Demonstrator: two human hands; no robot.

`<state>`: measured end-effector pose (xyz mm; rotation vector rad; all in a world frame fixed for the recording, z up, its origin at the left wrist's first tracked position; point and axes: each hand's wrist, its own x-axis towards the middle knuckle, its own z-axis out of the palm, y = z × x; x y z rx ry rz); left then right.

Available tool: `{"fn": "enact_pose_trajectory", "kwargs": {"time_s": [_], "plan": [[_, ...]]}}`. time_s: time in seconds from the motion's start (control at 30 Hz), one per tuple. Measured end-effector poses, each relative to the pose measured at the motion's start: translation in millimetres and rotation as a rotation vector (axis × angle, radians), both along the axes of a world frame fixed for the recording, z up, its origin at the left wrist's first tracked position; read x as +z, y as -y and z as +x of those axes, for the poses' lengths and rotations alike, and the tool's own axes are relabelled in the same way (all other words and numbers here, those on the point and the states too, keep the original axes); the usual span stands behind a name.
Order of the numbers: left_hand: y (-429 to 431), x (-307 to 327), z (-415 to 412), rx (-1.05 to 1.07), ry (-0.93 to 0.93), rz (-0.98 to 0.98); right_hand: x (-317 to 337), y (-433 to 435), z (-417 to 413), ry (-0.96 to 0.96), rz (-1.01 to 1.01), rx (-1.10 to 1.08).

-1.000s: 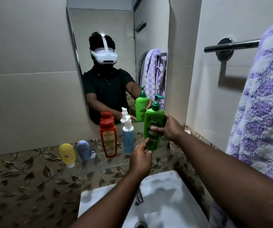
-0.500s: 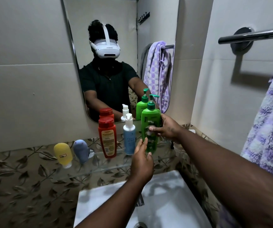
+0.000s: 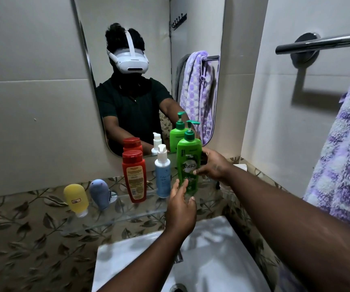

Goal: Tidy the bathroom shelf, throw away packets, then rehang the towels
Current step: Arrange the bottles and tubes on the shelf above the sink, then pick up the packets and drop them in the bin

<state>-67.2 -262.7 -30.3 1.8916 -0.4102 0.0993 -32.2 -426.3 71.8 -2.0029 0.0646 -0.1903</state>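
Still, right hand [image 3: 212,167] grips green bottle [image 3: 188,155]; left hand [image 3: 181,205], fingers straight, touches it.

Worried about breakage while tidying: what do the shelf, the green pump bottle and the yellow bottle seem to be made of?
The shelf looks like clear glass: leaf-patterned tiles show through and its front edge glints. The green pump bottle seems glossy plastic, given the sheen on its shoulder. The yellow bottle is matte, soft-looking, perhaps silicone; uncertain.

beige tiled walls [image 3: 32,102] | mirror [image 3: 127,22] | leaf-pattern border [image 3: 22,239] | white sink [image 3: 212,260]
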Motion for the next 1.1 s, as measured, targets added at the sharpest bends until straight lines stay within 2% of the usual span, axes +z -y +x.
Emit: {"fn": "enact_pose_trajectory", "kwargs": {"time_s": [0.1,0.33,0.57,0.7,0.8,0.97,1.1], "plan": [[-1,-2,-3,0.017,-0.011,-0.009,-8,9,-3,0.029,-0.175,-0.140],[8,-4,-14,-0.022,-0.049,-0.022,-13,32,-33,0.086,-0.254,-0.359],[26,-4,-20,0.023,-0.045,-0.053,-16,54,-74,0.001,-0.403,-0.603],[42,1,-22,-0.013,-0.097,-0.057,-25,66,-86,-0.104,-0.425,-0.612],[63,15,-20,-0.117,-0.226,-0.103,-35,66,-89,-0.164,-0.303,-0.618],[87,33,-9,-0.198,-0.535,-0.247,-43,58,-88,-0.182,0.066,-0.625],[100,34,-9,-0.216,-0.621,-0.305,-51,53,-86,-0.188,0.322,-0.636]]}}
